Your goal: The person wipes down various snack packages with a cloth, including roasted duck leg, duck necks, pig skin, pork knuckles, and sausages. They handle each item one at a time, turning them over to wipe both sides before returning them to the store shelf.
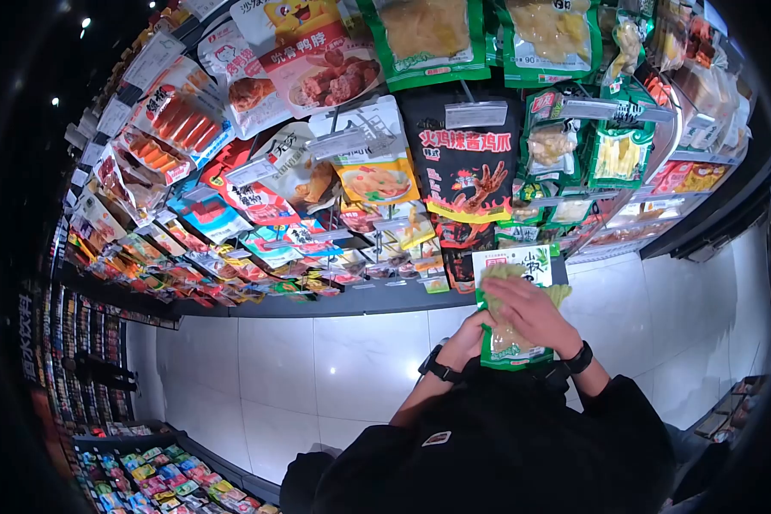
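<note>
A green and white snack packet [512, 353] is held up in front of my chest, its printed top edge facing the shelves. My left hand [469, 334] grips its left side, with part of the fingers hidden behind the packet. Across the packet's face lies my right hand [531, 313], pressing a light green cloth [560, 294] against it. The cloth shows past the fingertips and beyond the hand's right side. Just ahead hangs a black packet of chicken feet [464, 163] with a yellow lower edge.
Hanging snack packets fill the rack ahead, including green-edged bags [427, 38] and a red duck-neck bag [304, 56]. Price-tag holders [475, 113] stick out from the rack. Pale floor tiles [278, 360] lie below. A bin of colourful packets [167, 480] stands at lower left.
</note>
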The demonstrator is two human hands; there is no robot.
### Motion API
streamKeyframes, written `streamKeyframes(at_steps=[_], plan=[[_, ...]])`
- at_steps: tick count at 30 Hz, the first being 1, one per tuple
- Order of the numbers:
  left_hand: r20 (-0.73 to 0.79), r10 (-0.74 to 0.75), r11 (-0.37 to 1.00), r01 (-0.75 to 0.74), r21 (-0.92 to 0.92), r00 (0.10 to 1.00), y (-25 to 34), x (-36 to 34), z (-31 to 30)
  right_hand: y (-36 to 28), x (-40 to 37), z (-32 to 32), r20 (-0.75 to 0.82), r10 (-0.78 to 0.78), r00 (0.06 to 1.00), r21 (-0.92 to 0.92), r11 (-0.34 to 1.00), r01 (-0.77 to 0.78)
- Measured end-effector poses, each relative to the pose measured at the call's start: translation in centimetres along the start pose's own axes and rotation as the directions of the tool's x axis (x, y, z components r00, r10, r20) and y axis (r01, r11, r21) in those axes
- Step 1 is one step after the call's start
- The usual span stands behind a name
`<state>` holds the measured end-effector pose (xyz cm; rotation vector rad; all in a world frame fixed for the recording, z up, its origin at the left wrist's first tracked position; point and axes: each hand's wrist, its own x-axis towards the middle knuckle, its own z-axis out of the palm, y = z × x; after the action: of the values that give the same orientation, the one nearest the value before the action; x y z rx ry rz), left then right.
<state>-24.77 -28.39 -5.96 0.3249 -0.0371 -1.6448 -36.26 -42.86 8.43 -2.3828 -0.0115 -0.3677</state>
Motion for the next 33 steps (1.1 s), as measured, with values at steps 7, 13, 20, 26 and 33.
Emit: streamKeyframes(at_steps=[7, 13, 20, 26, 33], plan=[[-0.051, 0.155, 0.986, -0.158, -0.046, 0.987, 1.2, -2.3, -0.3, -3.1, 1.9, 3.7, -0.036, 0.042, 0.998, -0.129, 0.991, -0.046], [0.254, 0.193, 0.938, -0.102, -0.332, 0.948, 3.4, -6.0, 3.4, -3.0, 3.6, 4.8, -0.106, 0.221, 0.969, -0.097, 0.968, -0.232], [-0.237, 0.269, 0.963, -0.260, 0.069, 0.934, 2.0, -8.2, -1.7, -5.3, 4.9, 9.9, -0.280, 0.298, 0.913, -0.167, 0.921, -0.352], [-0.202, 0.323, 0.945, -0.328, 0.009, 0.925, 1.0, -10.1, -5.1, -9.8, 4.1, 12.6, -0.053, -0.023, 0.998, -0.191, 0.982, 0.013], [0.024, 0.263, 0.937, -0.250, -0.245, 0.964, 2.6, -10.7, -3.0, -7.0, 5.7, 10.3, -0.167, 0.168, 0.971, -0.264, 0.942, -0.208]])
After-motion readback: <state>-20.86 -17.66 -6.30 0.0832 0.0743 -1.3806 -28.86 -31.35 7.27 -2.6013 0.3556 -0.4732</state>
